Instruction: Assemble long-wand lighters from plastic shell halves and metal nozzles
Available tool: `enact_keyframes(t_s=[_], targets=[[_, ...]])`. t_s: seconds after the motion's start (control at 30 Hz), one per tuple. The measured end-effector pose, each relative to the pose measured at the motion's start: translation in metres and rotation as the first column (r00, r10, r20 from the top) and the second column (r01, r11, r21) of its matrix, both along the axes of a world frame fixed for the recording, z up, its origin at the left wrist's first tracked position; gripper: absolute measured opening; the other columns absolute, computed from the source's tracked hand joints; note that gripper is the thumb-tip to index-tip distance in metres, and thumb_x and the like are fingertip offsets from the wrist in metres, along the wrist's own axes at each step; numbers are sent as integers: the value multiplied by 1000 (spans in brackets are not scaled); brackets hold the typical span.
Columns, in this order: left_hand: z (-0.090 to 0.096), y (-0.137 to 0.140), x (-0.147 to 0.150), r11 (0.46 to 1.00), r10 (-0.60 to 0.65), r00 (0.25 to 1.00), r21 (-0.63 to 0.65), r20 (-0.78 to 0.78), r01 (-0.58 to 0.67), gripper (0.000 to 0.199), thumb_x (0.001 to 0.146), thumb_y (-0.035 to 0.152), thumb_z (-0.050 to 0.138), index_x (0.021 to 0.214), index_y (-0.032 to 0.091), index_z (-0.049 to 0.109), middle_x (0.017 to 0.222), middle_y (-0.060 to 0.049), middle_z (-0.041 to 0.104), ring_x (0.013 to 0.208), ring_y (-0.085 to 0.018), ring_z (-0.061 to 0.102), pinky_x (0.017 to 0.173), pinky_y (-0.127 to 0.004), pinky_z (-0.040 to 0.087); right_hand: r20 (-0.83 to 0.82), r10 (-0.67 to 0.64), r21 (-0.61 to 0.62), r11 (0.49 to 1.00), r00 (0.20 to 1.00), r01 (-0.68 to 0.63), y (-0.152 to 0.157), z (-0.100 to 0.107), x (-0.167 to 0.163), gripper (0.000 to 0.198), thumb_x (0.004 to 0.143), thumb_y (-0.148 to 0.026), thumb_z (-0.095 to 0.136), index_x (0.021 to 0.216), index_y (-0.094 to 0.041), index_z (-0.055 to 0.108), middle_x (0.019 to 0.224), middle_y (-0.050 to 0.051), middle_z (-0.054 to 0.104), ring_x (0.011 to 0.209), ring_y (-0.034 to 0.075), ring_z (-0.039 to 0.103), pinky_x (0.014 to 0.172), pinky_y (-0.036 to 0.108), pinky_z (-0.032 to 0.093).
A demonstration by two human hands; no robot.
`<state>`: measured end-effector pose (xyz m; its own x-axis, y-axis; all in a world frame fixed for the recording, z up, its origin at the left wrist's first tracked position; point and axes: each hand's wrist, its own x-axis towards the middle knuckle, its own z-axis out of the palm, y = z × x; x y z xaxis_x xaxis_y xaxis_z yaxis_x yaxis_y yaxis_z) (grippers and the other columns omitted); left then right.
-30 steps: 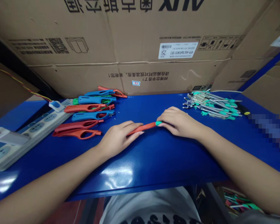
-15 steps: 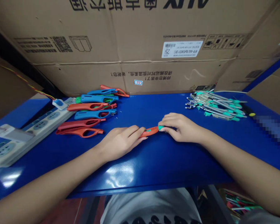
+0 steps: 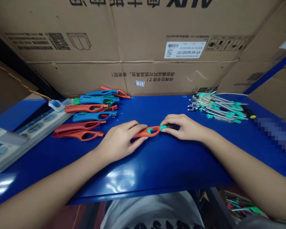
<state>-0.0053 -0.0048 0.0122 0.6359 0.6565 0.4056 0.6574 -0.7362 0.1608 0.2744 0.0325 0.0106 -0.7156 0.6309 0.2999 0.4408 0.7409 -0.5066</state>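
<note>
The person's left hand [image 3: 120,136] grips an orange handle [image 3: 140,133] above the middle of the desk [image 3: 181,162], while the right hand [image 3: 184,125] pinches a green fitting [image 3: 163,128] at its tip. A green trigger piece [image 3: 149,130] shows in the handle's opening, so this 1 unit looks partly assembled; whether everything is fully seated cannot be told. Much seems left: the handle pile [image 3: 85,117] on the left appears to have bare openings, and green-tipped metal rods [image 3: 219,108] lie loose on the right.
</note>
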Motion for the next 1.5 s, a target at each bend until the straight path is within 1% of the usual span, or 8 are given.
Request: enact_keyframes(t_s=[0.17, 0.7, 0.83, 1.17, 1.23, 1.3, 1.4, 1.5], targets=[[-3, 5, -4, 988, 90, 996, -128, -13, -91, 34, 96, 44, 61, 122, 22, 66, 110, -6, 74, 95, -25, 72, 77, -34, 56, -36, -41, 144, 989, 999, 46, 3, 0, 2, 15, 96, -31, 61, 102, -18, 67, 93, 7, 70, 84, 19, 63, 76, 32, 51], [-9, 1, 3, 972, 65, 996, -222, -56, -76, 36, 96, 52, 57, 112, 21, 66, 101, -5, 71, 86, -24, 71, 68, -32, 53, 328, -42, 48, 998, 944, 28, 1, 3, 6, 30, 103, -39, 47, 92, -17, 64, 84, 5, 65, 76, 18, 58, 68, 29, 41], [-10, 4, 4, 962, 80, 995, -255, -59, -93, 42, 96, 44, 61, 132, 23, 57, 121, -8, 64, 98, -25, 69, 76, -36, 57, 385, -128, 129, 988, 914, 84, 11, 7, 21, 25, 101, -35, 48, 93, -17, 63, 89, 9, 64, 84, 22, 57, 73, 33, 43], [-20, 11, -2, 985, 48, 999, -162, -22, -51, 36, 100, 29, 52, 133, 17, 58, 123, -13, 60, 110, -29, 58, 100, -49, 51, 325, -152, 54, 988, 934, 142, 16, 9, 34, 21, 92, -37, 61, 102, -19, 65, 96, 8, 65, 86, 21, 59, 74, 33, 45], [-21, 11, -3, 988, 47, 999, -148, -22, -50, 36, 100, 27, 51, 134, 17, 58, 124, -13, 60, 110, -29, 57, 100, -49, 51, 309, -211, 145, 974, 927, 173, 18, 14, 39, 25, 90, -41, 63, 103, -21, 67, 101, 9, 68, 93, 24, 60, 83, 38, 44], [-21, 11, -3, 988, 49, 998, -145, -28, -52, 37, 100, 27, 51, 135, 16, 57, 124, -13, 60, 109, -29, 57, 99, -49, 51, 261, -457, 349, 866, 851, 358, 24, 22, 53, 26, 88, -45, 64, 98, -21, 71, 106, 11, 69, 102, 30, 57, 94, 47, 38], [-21, 11, -4, 987, 46, 998, -150, -36, -51, 39, 100, 28, 50, 136, 14, 56, 122, -13, 61, 107, -29, 56, 98, -50, 51, 70, -901, 467, 410, 429, 784, 32, 33, 93, 28, 91, -35, 57, 100, -14, 73, 111, 22, 67, 109, 36, 52, 93, 54, 32], [-22, 12, -4, 988, 40, 999, -147, -30, -44, 38, 101, 28, 49, 136, 15, 56, 120, -13, 61, 105, -29, 57, 96, -50, 51, 92, -994, 367, -23, -61, 930, 37, 35, 142, 35, 94, -31, 52, 118, -11, 70, 128, 29, 58, 117, 38, 48, 87, 52, 33]])
